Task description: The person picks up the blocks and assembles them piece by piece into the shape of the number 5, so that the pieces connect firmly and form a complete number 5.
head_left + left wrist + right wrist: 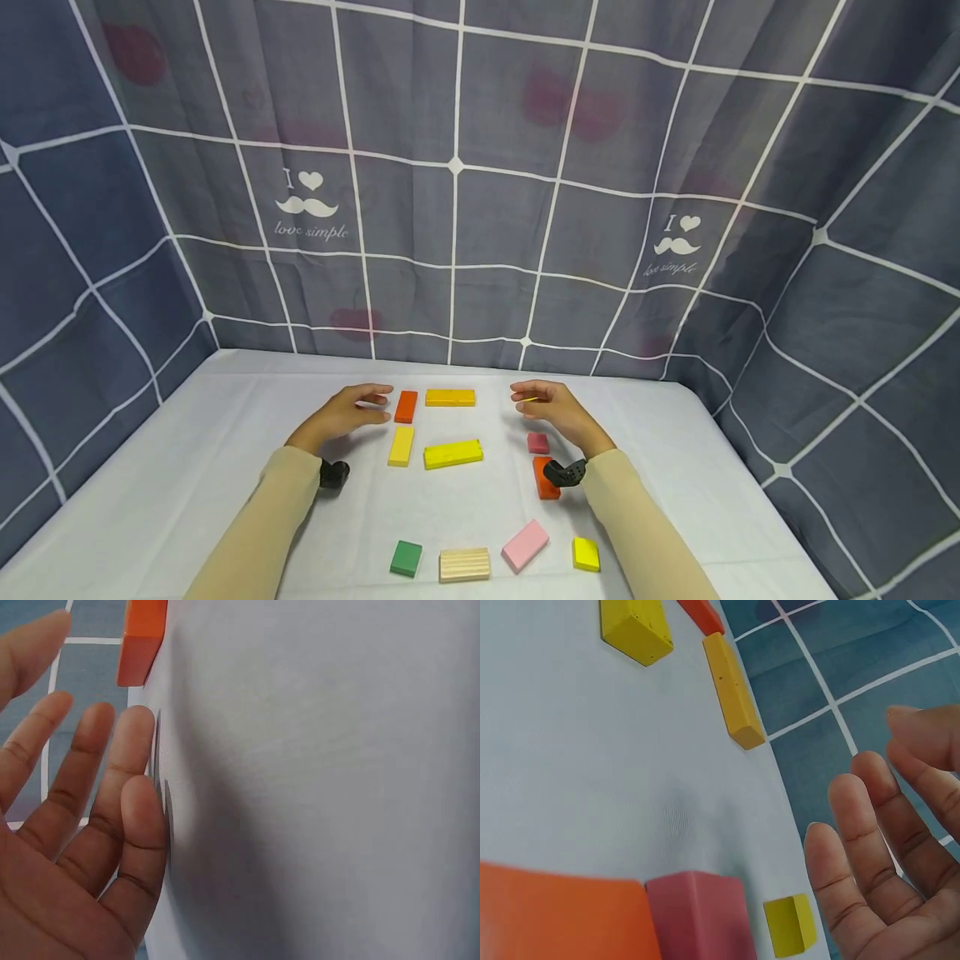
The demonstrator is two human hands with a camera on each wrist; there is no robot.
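Observation:
My left hand (348,414) is at the left of the blocks, relaxed fingers spread apart, and holds nothing. Just beyond its fingertips lies an orange block (406,407), also in the left wrist view (142,645). A pale yellow block (401,447) sits nearer me. Opposite, my right hand (555,408) hovers with loosely bent fingers and an empty palm. In the right wrist view, a small yellow block (790,925) rests on the cloth beside its fingers; the head view mostly hides it. A dark pink block (537,443) and another orange block (546,483) lie below that hand.
Between the hands are an amber block (450,397) and a long yellow block (453,454). Along the near side lie green (406,558), ridged wooden (464,565), pink (525,546) and yellow (586,554) blocks. A grey checked curtain (405,208) surrounds the white-covered table (187,467).

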